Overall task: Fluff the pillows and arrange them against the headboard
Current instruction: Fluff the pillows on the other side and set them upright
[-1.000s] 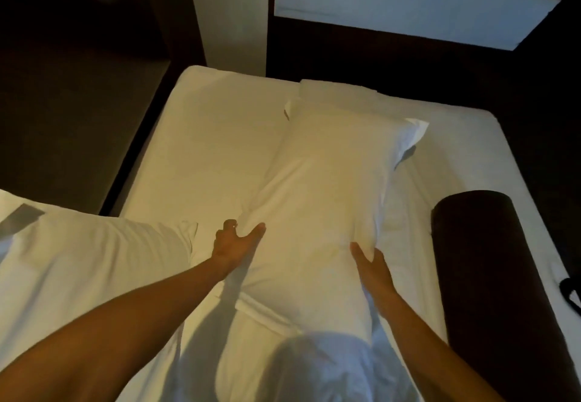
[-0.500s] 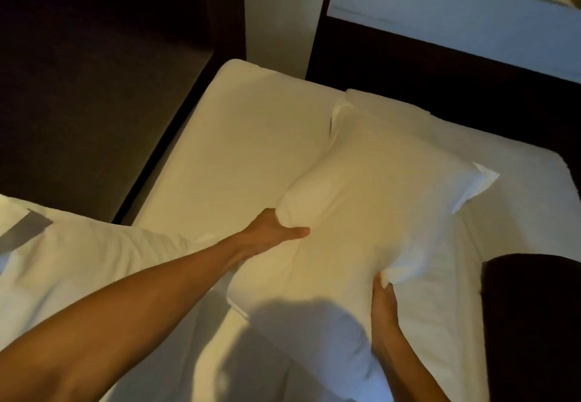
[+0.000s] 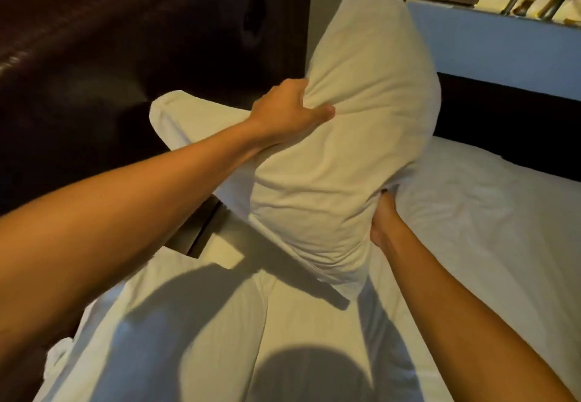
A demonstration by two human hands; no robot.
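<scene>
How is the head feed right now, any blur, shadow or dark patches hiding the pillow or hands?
Head view: warm, dim light; the pillow is lit and fairly sharp, its top corner slightly soft; left hand clear, right hand partly hidden behind the pillow; the person's shadow falls across the sheet; the headboard is nearly black.

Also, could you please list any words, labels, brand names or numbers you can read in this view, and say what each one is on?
None can be read. The white pillow held in the left hand and right hand is plain, as is the bed sheet. The items on the shelf at upper right are too blurred to show any print.
</scene>
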